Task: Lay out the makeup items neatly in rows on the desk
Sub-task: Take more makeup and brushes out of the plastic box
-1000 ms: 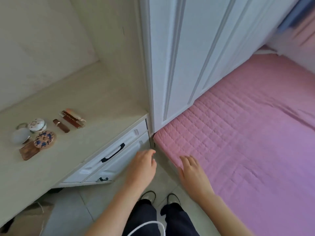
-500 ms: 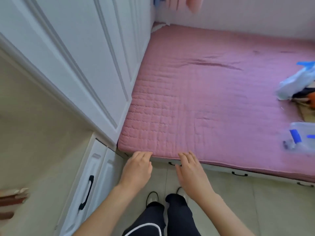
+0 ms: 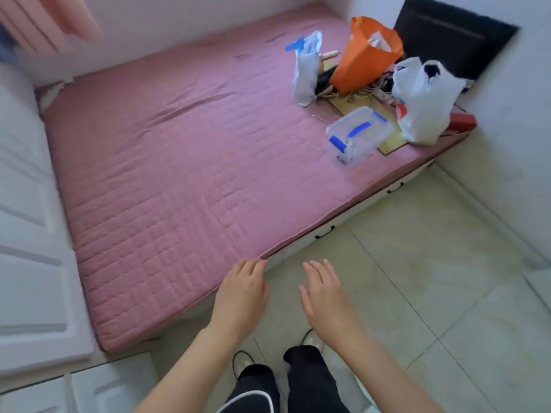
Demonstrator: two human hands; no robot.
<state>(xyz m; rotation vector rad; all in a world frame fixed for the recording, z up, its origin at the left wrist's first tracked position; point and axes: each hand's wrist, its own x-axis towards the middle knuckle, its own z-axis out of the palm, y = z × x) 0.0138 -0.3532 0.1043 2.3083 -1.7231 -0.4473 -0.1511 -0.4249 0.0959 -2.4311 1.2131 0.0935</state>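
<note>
She turns from the surface to the bed (image 3: 185, 162), left hand (image 3: 241, 296) and right hand (image 3: 325, 296) spread and empty, perhaps seeking more makeup in the clear box (image 3: 357, 135)

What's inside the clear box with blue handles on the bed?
The clear box looks mostly empty; something small and dark sits at its near end, too blurred to identify. Its lid is on.

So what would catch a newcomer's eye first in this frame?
The pink quilted mattress fills most of the view. At its far right corner sits a clutter pile: an orange bag, white plastic bags and a clear box with blue handles. In the foreground the left hand and right hand hover open and hold nothing.
</note>
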